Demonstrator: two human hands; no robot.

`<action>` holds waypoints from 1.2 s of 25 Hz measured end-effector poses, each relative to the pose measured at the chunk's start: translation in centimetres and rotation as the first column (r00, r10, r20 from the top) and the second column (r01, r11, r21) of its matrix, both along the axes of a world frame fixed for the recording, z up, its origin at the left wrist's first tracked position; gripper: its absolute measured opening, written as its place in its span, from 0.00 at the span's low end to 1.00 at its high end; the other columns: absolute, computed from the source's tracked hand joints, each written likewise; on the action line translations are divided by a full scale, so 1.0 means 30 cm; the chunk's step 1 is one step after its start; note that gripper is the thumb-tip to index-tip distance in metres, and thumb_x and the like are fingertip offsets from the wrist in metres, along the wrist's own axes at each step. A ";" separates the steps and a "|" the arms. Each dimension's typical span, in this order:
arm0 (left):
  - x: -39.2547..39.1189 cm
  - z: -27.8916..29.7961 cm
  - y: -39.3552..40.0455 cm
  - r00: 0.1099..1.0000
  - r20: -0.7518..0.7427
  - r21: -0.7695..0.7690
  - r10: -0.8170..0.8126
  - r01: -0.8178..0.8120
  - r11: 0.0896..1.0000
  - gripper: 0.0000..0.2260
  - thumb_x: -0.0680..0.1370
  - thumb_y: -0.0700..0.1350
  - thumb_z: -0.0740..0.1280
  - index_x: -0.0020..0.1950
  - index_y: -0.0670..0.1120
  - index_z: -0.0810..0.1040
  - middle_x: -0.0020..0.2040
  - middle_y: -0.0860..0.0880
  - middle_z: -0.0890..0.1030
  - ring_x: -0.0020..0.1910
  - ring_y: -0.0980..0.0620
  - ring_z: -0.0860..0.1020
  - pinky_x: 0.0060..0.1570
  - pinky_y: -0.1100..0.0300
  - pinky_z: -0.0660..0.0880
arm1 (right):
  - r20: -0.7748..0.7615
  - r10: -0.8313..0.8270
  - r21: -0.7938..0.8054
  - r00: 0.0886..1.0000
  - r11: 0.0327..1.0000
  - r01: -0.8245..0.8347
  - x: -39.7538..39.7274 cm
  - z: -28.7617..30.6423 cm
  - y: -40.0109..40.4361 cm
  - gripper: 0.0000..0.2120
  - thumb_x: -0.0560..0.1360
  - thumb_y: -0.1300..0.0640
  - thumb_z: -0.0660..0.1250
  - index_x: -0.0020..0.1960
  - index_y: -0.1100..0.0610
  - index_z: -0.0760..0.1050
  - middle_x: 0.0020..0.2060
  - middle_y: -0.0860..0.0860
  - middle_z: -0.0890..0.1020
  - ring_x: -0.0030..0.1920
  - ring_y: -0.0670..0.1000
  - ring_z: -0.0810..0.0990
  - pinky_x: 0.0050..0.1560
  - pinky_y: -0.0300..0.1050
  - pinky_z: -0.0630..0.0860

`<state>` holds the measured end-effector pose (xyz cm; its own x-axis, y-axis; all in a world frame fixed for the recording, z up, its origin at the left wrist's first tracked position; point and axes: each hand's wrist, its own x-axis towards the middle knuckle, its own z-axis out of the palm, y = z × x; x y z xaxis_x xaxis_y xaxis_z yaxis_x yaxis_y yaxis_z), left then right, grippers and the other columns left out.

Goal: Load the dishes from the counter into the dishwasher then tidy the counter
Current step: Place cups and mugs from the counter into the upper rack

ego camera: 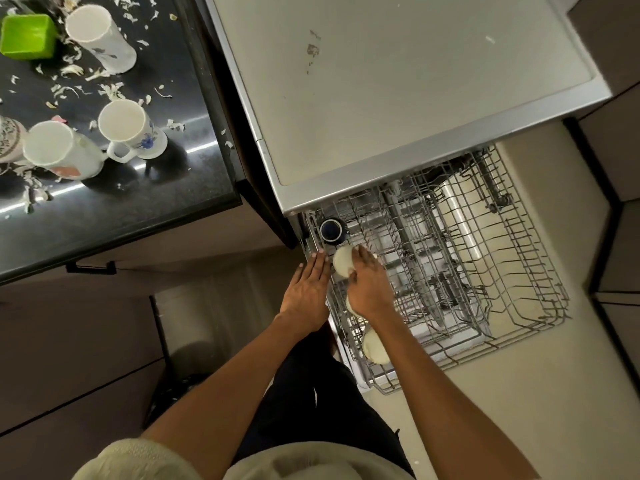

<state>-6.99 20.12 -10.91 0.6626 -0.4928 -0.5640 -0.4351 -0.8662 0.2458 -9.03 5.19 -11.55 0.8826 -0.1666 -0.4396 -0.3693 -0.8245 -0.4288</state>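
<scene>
White cup point(343, 260) sits in the pulled-out dishwasher rack point(519, 306), along the rack's left edge, just beside a dark blue cup point(331, 230) at the rack's back left corner. The right hand point(369, 285) is on top of the white cup, its fingers point(363, 258) curled round the cup's right side. The cup lies tipped, with its round end turned up and to the left. The left hand point(306, 289) is flat, fingers straight and together, pressing on the rack's left edge just beside the cup. So the right hand is the one to set the cup down. Another white cup point(375, 348) rests near the rack's front left corner. Three mugs, point(100, 36) point(130, 129) point(57, 150), wait on the dark surface point(156, 202), well apart from both hands.
</scene>
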 end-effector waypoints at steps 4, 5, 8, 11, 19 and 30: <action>-0.065 0.051 0.049 0.995 -0.004 -0.077 0.098 -0.098 0.992 0.39 0.79 0.45 0.61 0.80 0.43 0.37 0.80 0.45 0.36 0.80 0.48 0.37 0.79 0.51 0.42 | -0.028 0.104 -0.045 0.994 0.993 -0.105 -0.095 0.058 0.106 0.29 0.84 0.56 0.55 0.82 0.58 0.50 0.81 0.56 0.53 0.81 0.54 0.50 0.80 0.51 0.50; -0.081 0.071 0.064 0.993 0.000 -0.095 0.120 -0.120 0.988 0.38 0.80 0.46 0.60 0.80 0.43 0.37 0.80 0.45 0.36 0.80 0.48 0.38 0.79 0.52 0.42 | -0.028 0.124 -0.038 0.992 0.991 -0.125 -0.111 0.078 0.132 0.28 0.84 0.55 0.54 0.82 0.57 0.50 0.81 0.55 0.52 0.81 0.52 0.49 0.80 0.50 0.49; -0.124 0.138 0.116 0.985 0.014 -0.154 0.170 -0.166 0.974 0.34 0.83 0.51 0.56 0.80 0.43 0.38 0.80 0.46 0.36 0.79 0.49 0.37 0.79 0.52 0.43 | 0.007 0.168 -0.031 0.986 0.985 -0.168 -0.141 0.148 0.205 0.28 0.85 0.54 0.52 0.82 0.57 0.49 0.81 0.53 0.51 0.81 0.50 0.47 0.80 0.48 0.46; -0.150 0.198 0.175 0.982 0.044 -0.154 0.182 -0.173 0.973 0.34 0.83 0.53 0.55 0.80 0.43 0.38 0.79 0.46 0.35 0.79 0.49 0.36 0.79 0.53 0.42 | 0.061 0.204 -0.049 0.977 0.978 -0.202 -0.148 0.212 0.262 0.27 0.85 0.53 0.50 0.82 0.57 0.49 0.81 0.53 0.50 0.81 0.49 0.45 0.79 0.45 0.41; -0.156 0.298 0.375 0.951 0.149 -0.259 0.269 -0.225 0.939 0.29 0.85 0.49 0.51 0.80 0.44 0.40 0.81 0.45 0.38 0.79 0.50 0.37 0.79 0.52 0.43 | 0.107 0.320 -0.122 0.941 0.944 -0.307 -0.130 0.386 0.469 0.27 0.86 0.51 0.48 0.82 0.56 0.45 0.82 0.52 0.48 0.81 0.49 0.43 0.80 0.47 0.41; -0.151 0.473 0.842 0.840 0.301 -0.412 0.451 -0.312 0.856 0.28 0.84 0.47 0.51 0.81 0.45 0.41 0.80 0.47 0.38 0.79 0.52 0.37 0.79 0.53 0.42 | 0.274 0.484 -0.182 0.831 0.874 -0.450 -0.062 0.563 0.909 0.26 0.86 0.51 0.48 0.82 0.55 0.46 0.81 0.51 0.48 0.81 0.47 0.43 0.80 0.47 0.42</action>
<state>-11.51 45.38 3.26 0.9606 -0.2653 -0.0828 -0.2042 -0.8757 0.4375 -10.91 32.45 5.35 0.9523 0.2694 -0.1433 0.2045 -0.9119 -0.3557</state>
